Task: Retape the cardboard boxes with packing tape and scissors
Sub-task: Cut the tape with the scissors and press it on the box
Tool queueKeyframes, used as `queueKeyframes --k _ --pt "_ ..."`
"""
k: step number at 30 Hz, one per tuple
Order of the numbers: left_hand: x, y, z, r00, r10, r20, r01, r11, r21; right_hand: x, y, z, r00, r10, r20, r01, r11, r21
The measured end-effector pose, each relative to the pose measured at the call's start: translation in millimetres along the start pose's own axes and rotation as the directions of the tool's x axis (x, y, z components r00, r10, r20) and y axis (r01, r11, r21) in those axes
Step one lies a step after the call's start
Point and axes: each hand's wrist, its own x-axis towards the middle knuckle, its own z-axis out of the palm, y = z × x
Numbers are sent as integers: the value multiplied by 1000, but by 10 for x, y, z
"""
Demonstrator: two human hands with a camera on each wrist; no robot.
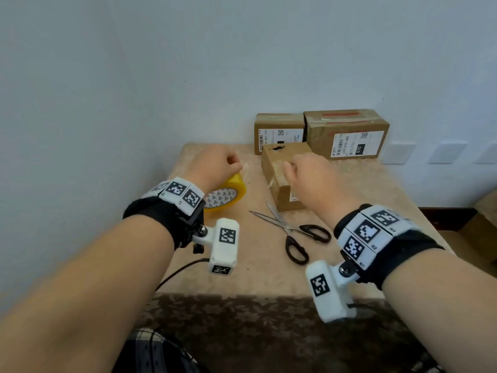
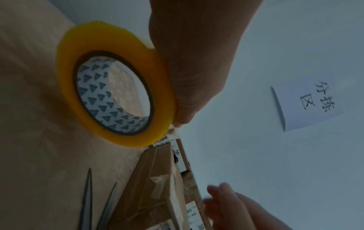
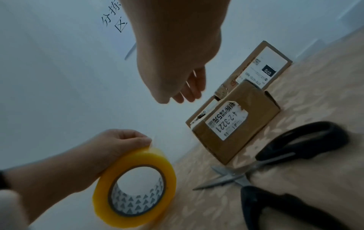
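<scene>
Table (image 1: 349, 184) fills the middle and lower centre of the head view, beige patterned top, set against a pale wall (image 1: 188, 63). Paper sign (image 2: 307, 102) with handwritten characters is on that wall, at right of the left wrist view.

Three boxes sit at upper centre-right of the head view. Right back box (image 1: 347, 133), biggest, is against the wall with a white label and red tape on top. Left back box (image 1: 278, 130) is just beside it, also labelled. Front box (image 1: 277, 181) stands just in front of both, small, with a torn hole at its top edge and a label on its near end.

Right hand (image 1: 312, 179) hovers over the front box at centre frame, fingers loosely curled and holding nothing; whether it touches the box I cannot tell.

Left hand (image 1: 217, 165) is left of centre, gripping the tape roll (image 1: 228, 195) by its outer rim, thumb and fingers pinching the top. Roll is yellow with a triangle-print core, tilted up, left of the front box. Whether its lower edge rests on the table I cannot tell.

Scissors (image 1: 293, 232) lie flat on the table at centre, below the front box, blades spread open and pointing to upper left, black handles toward lower right.
</scene>
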Motion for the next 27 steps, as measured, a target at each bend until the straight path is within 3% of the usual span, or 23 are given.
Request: queueKeyframes --k 1,2,5,7,10,13,15,18,19,21,24,27 --pt "-9 -16 31 999 0 -42 -2 999 -35 66 -21 67 1000 -3 -14 3 1000 6" --pt "-13 -33 56 997 -5 -71 0 998 -63 125 -38 166 999 19 51 -18 999 -35" --pt "-18 -73 93 992 -3 -127 -13 992 -124 244 -121 505 928 235 290 -191 967 -169" --pt "-19 -100 102 991 -8 -137 -15 986 -163 273 -175 669 899 311 308 -236 937 -259" --pt "-51 -118 143 989 -18 -149 -8 985 -173 292 -218 751 906 315 283 -207 913 -353" --pt "-99 -106 204 984 -21 -176 -9 986 -165 320 -157 717 901 295 318 -185 925 -333" --pt "-119 -89 228 983 -18 -181 -8 990 -142 340 -105 628 906 237 350 -176 964 -199" --pt "-135 -82 227 987 -3 -160 -22 988 -155 308 -163 442 986 56 156 -93 966 242" --pt "-143 -81 219 988 10 -154 -36 985 -167 276 -207 390 993 23 114 -71 899 432" --pt "-161 -94 199 990 22 -141 -50 980 -193 191 -296 345 983 -38 178 -95 726 681" --pt "-188 -110 159 994 11 -109 -35 975 -220 140 -336 445 972 24 233 -204 572 794" --pt "-204 -139 117 998 24 -50 -35 970 -240 196 -363 506 960 123 253 -281 479 832"
